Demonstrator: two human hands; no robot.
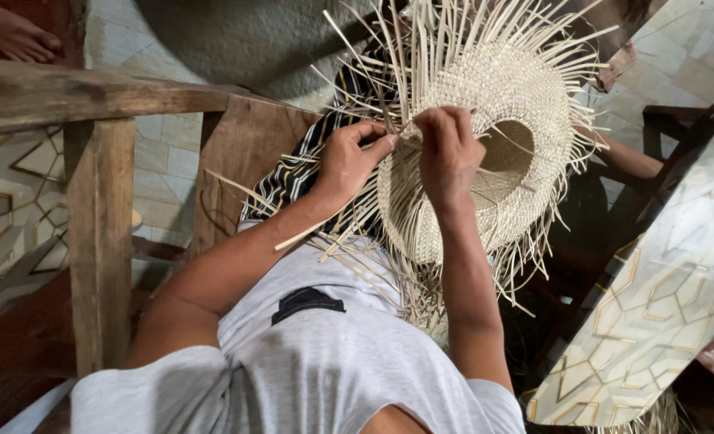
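The scene is lit evenly by soft daylight, brightest on the pale woven hat (486, 137) and the tiled floor (164, 153) at the top. Deep shadow is seen at the lower left and under the right side. Focus is held centrally; slight softness and wide-angle bending are noticed toward the edges.

Single view, head-worn camera. Looks steeply down over the person's own chest and forearms, close in. Both hands, left (347, 161) and right (447, 153), sit near frame centre on the half-woven straw hat (486, 88). Tiled floor (164, 157) fills the edges. No second view.
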